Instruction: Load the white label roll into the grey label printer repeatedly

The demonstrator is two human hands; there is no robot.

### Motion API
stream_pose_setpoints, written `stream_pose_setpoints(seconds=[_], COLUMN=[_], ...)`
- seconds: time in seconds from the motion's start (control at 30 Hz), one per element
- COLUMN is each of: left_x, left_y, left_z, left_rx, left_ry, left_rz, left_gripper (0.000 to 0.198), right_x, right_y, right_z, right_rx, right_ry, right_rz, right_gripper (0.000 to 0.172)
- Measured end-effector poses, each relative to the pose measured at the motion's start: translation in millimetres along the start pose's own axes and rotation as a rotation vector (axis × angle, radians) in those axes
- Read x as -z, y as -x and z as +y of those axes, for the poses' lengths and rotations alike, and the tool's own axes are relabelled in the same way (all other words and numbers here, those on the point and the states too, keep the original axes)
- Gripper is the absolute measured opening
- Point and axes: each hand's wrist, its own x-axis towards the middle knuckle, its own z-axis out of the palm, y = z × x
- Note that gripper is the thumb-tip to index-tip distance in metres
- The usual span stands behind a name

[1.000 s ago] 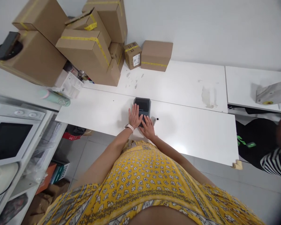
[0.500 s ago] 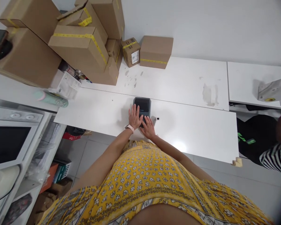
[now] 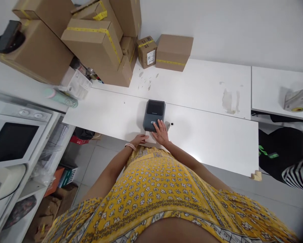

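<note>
A dark grey label printer (image 3: 151, 118) with a black window on top sits on the white table. My right hand (image 3: 161, 133) rests at the printer's front right corner, fingers spread, one fingertip by its small light button (image 3: 153, 122). A white paper slip (image 3: 150, 138) lies at the printer's front edge, over the table's near side. My left hand (image 3: 140, 139), with a pale band at the wrist, has its fingers closed on the slip's left edge.
Cardboard boxes (image 3: 90, 40) with yellow tape are piled at the back left, and a closed box (image 3: 174, 54) stands against the wall. A mint bottle (image 3: 61, 98) lies left. A microwave (image 3: 12, 135) stands far left. A person in a striped sleeve (image 3: 299, 173) is at right.
My left hand has come off the printer's top and moved toward me to the white slip. My right hand stays at the printer's front right. The view has shifted slightly.
</note>
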Motion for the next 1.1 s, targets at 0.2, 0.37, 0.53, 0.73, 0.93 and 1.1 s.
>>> stream_pose_setpoints(seconds=[0.2, 0.37, 0.53, 0.73, 0.93, 1.1], left_x=[-15.2, -12.3, -15.0, -15.4, -0.9, 11.9], left_y=[-6, -2, -1, -11, -19, -19], left_z=[11, 15, 10, 11, 23, 52], left_rx=[-0.006, -0.053, -0.021, -0.078, 0.0, -0.094], left_ry=[0.113, 0.143, 0.119, -0.099, -0.277, -0.152], left_rz=[-0.044, -0.065, -0.03, -0.016, 0.175, 0.369], left_gripper=[0.056, 0.053, 0.052, 0.035, 0.017, 0.04], right_x=[6, 8, 6, 8, 25, 25], right_y=[0, 0, 0, 1, -15, -43], right_z=[-2, -3, -2, -4, -13, -26], right_rx=[0.004, 0.0, 0.016, 0.009, -0.07, -0.306], right_ry=[-0.002, -0.014, -0.011, 0.006, 0.006, -0.055], right_rz=[-0.035, -0.036, -0.009, -0.014, 0.026, 0.126], right_gripper=[0.063, 0.062, 0.061, 0.059, 0.046, 0.05])
